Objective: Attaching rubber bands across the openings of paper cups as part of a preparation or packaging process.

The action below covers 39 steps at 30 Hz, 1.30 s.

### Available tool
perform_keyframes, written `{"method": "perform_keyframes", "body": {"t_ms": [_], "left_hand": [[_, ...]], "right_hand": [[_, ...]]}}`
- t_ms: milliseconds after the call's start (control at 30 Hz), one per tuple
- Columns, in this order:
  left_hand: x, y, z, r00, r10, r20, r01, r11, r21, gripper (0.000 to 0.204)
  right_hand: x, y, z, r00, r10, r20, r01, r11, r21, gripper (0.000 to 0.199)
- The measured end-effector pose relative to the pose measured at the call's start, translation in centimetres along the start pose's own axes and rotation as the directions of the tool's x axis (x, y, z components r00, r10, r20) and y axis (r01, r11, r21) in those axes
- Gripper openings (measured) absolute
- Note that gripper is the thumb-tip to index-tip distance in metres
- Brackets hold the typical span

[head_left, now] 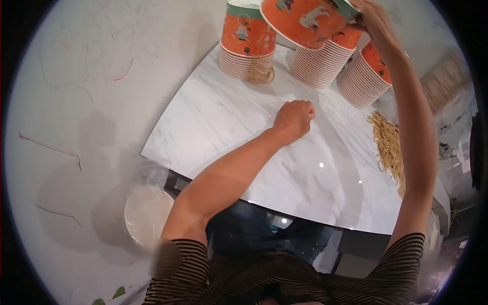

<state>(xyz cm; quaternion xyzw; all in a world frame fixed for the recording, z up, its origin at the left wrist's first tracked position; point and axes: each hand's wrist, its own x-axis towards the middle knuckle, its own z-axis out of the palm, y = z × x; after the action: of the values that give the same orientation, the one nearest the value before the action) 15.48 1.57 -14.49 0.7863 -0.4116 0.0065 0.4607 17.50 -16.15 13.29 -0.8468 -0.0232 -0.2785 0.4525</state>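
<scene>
My right hand [375, 24] is raised over the back of the marble-patterned table [213, 127]. It grips an orange paper tub [305, 21] by its green end, with the wide white rim tilted down to the left. Below the tub stands a stack of nested, upside-down paper tubs [321, 66]. My left hand [295, 121] is closed in a fist, resting on or just over the middle of the table. Its palm side is hidden, so I cannot make out whether anything is inside.
More stacked tubs stand at the back left [247, 38] and back right [363, 79]. Tan rubber bands [262, 72] lie against the left stack, and a heap of rubber bands [389, 145] spreads at the right edge. A plastic-lined white bin [147, 216] stands lower left.
</scene>
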Motion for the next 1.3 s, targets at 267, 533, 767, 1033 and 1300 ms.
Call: {"method": "perform_keyframes", "body": {"t_ms": [267,533,767,1033,1300], "left_hand": [[0.0,1.0,0.2,0.999,0.038,-0.008,-0.038,0.999,-0.009,0.008],[-0.2,-0.1,0.4,0.997,0.078,-0.023,-0.076,0.994,0.08,0.011],[1.1,1.5,1.5,0.993,0.12,0.013,-0.121,0.989,0.084,0.01],[0.1,0.1,0.3,0.998,0.056,-0.013,-0.054,0.994,0.1,0.007],[-0.3,0.0,0.2,0.999,0.041,-0.01,-0.04,0.994,0.105,0.006]], "right_hand": [[8.0,-0.8,6.6,0.998,-0.023,-0.06,0.02,0.998,-0.056,0.028],[10.1,0.2,11.6,0.992,0.112,0.06,-0.109,0.993,-0.044,0.02],[14.6,7.7,8.5,0.507,-0.654,0.561,0.811,0.583,-0.052,0.007],[10.7,5.6,14.3,0.68,-0.433,0.592,0.726,0.286,-0.625,0.015],[7.5,2.6,16.0,0.958,0.276,0.074,-0.265,0.955,-0.131,0.015]]}}
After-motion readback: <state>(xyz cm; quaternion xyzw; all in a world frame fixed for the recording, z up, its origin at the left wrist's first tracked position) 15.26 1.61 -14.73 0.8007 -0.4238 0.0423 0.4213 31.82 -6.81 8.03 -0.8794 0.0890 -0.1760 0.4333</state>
